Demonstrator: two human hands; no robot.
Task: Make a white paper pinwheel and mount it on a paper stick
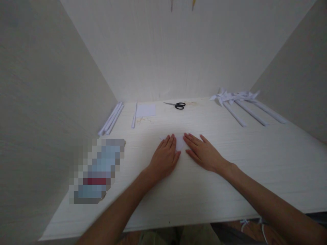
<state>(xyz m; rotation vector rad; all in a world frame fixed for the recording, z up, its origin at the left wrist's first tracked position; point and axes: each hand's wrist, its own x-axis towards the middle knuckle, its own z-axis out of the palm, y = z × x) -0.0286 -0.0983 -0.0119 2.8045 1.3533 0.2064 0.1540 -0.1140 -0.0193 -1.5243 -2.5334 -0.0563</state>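
Note:
A small piece of white paper (pixel 180 143) lies on the pale tabletop, mostly covered by my hands. My left hand (pixel 165 154) presses flat over its left part, fingers stretched out and pointing away from me. On the other side, my right hand (pixel 203 151) is flat with fingers extended, its fingertips at the paper's right edge. Neither hand grips anything. How the paper is folded or cut beneath the hands is hidden.
Black-handled scissors (pixel 179 105) lie at the back. Left of them are a white paper square (pixel 146 110), a rolled paper stick (pixel 134 117) and several more paper sticks (pixel 111 119). White paper pinwheels (pixel 235 97) on sticks lie back right. A blurred-out object (pixel 99 170) is at left.

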